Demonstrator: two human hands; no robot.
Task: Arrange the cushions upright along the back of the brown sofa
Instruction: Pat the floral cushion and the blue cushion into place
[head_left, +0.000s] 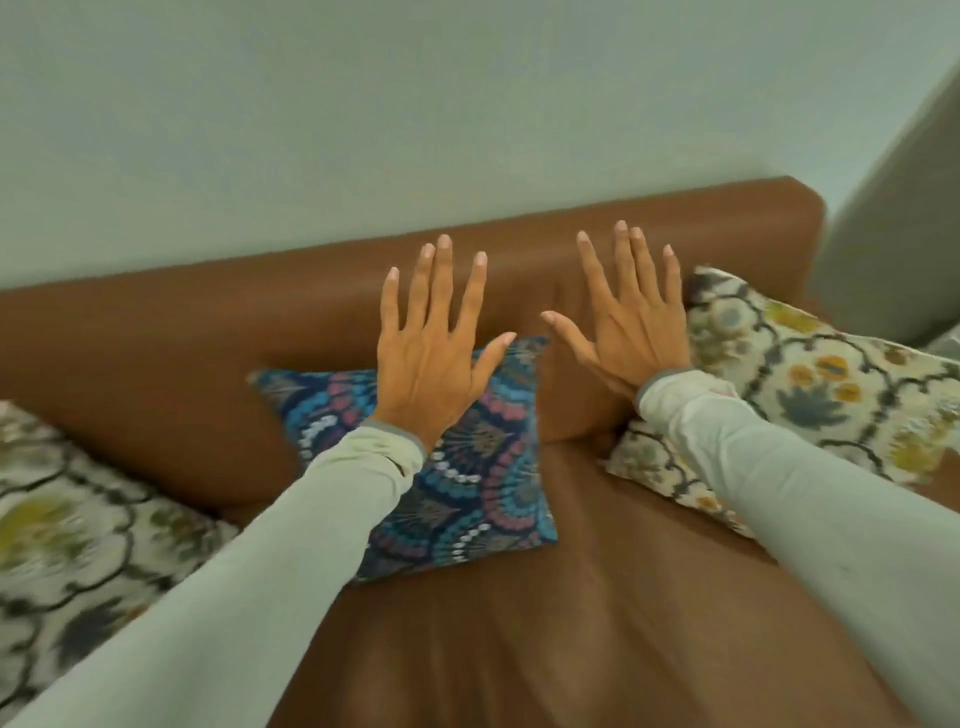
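Hands up, nothing gripped yet.
Both your left hand (434, 358) & right hand (631, 332) are spread flat, empty, mid-frame over the sofa (649, 597). Blue cushion (467, 478) leans at centre; grab its top corners w/ both hands, stand it vs the backrest (208, 332).

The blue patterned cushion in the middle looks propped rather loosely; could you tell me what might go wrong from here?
1. The blue patterned cushion leans tilted against the sofa back, so it could slide down flat onto the smooth seat.
2. Both the left hand and the right hand are open and hold nothing, so nothing steadies it.
3. The cream floral cushion on the right also slouches, so the row may end up uneven.
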